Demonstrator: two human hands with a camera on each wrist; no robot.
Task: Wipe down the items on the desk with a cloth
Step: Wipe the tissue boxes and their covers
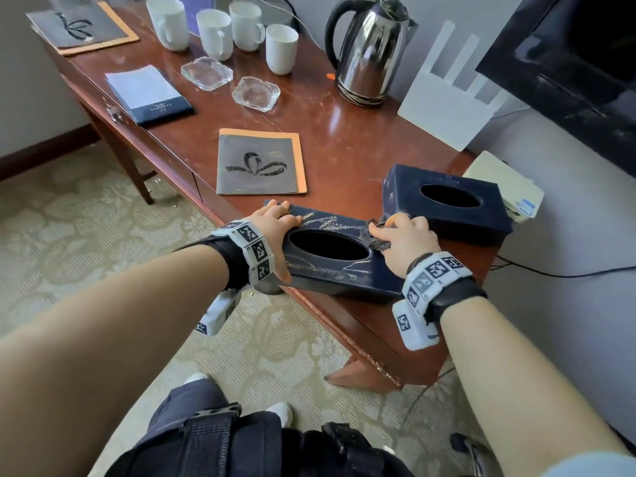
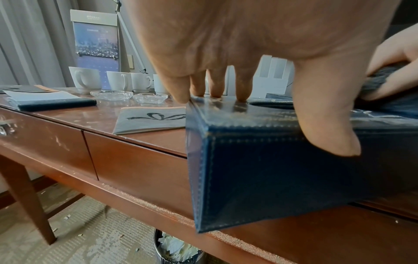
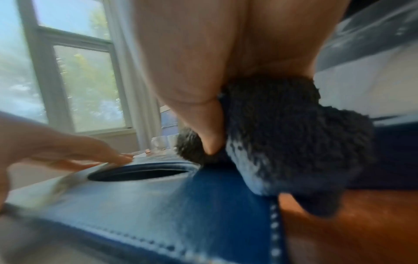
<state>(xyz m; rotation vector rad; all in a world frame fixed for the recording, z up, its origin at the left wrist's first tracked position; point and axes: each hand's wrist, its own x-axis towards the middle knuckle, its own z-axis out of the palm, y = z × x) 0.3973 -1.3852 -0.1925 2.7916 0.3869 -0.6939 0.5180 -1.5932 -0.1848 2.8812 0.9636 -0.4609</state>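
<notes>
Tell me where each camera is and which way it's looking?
Head: worn on the head, looking down at the desk; both forearms and hands show.
Left wrist: looks along the left hand, whose fingers steady the near tissue box.
Right wrist: looks along the right hand holding the dark cloth against that box.
Shared: all three views show that box and the cloth.

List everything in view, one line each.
desk: one, red-brown wood
tissue boxes: two, navy; near one at front edge, other behind right
cloth: one, dark, on near box
mugs: four, white, back
kettle: one, steel, back right
ashtrays: two, glass, centre
folders: two, grey-orange
booklet: one, white-navy, left
router: one, white, right
bin: one, under desk
left hand: grips near box
right hand: holds cloth
</notes>
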